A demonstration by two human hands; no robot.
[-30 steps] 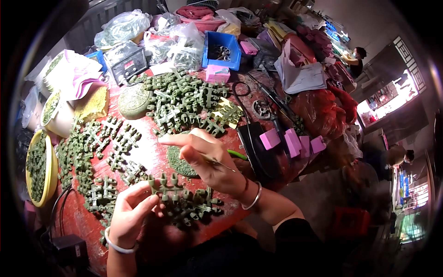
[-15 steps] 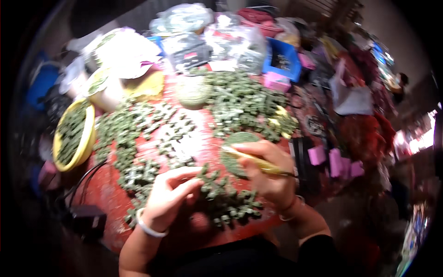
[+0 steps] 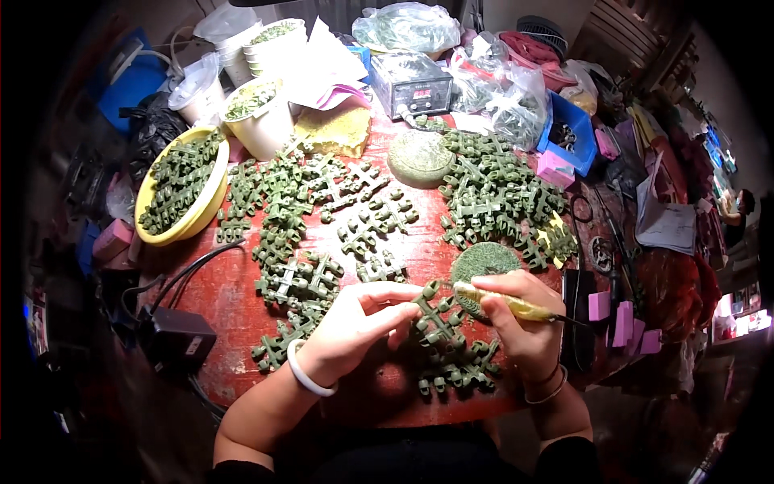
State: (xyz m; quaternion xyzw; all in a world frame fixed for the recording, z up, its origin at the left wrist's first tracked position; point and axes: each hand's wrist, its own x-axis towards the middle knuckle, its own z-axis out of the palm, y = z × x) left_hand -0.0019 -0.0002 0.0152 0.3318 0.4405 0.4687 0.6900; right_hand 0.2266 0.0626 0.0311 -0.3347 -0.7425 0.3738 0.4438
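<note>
My left hand [image 3: 355, 329], a white bangle on its wrist, pinches a dark green branched piece [image 3: 439, 323] with rows of small knobs. In my right hand [image 3: 528, 323] is a corded pen-shaped tool [image 3: 516, 307] with a yellow wrapped grip. Its thin tip points left, close to the top of the held piece; whether they touch I cannot tell. Behind the tool lies a round green textured pad [image 3: 486, 262], partly covered by my right hand. More branched green pieces [image 3: 459, 373] lie just below my hands.
Heaps of similar green pieces [image 3: 504, 189] cover the red table [image 3: 230, 347]. A yellow basin [image 3: 181, 230] of them stands left, near a black adapter [image 3: 181, 339] with cables. Farther back are white buckets [image 3: 274, 133], a control box [image 3: 413, 85] and a blue bin [image 3: 572, 121]. Pink blocks [image 3: 623, 324] sit right.
The view has swung left, so the table appears farther right. The tool's tip has gone from over the round pad to beside the green piece in my left hand.
</note>
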